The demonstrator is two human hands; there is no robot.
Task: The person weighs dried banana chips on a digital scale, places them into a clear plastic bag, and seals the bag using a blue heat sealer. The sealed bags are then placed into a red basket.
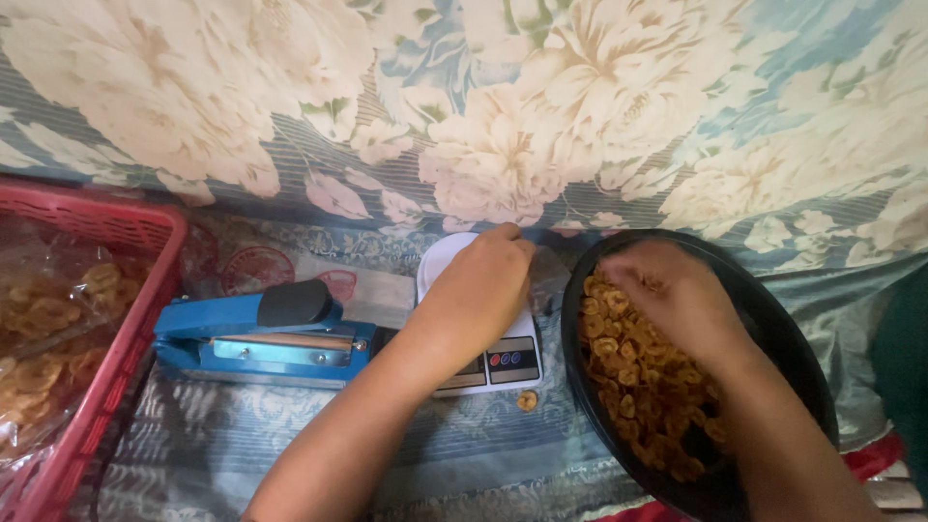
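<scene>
The big black bowl (773,319) is full of round golden chips (648,387). The right hand (672,290) digs into them with bent fingers; I cannot tell if it holds any. The left hand (478,290) rests on the white scale (503,362), hiding what is under it. The red basket (106,319), cut off at the edge, holds bagged chips. One chip (527,399) lies loose beside the scale.

Both my forearms are bare up to the frame edge; no sleeve, watch, ring or bracelet shows. My left hand (480,290), the one toward the blue sealer (261,333), has bare fingers and knuckles. My right hand (677,295), the one farther from the sealer, is bare too. Nails too small to tell.
</scene>
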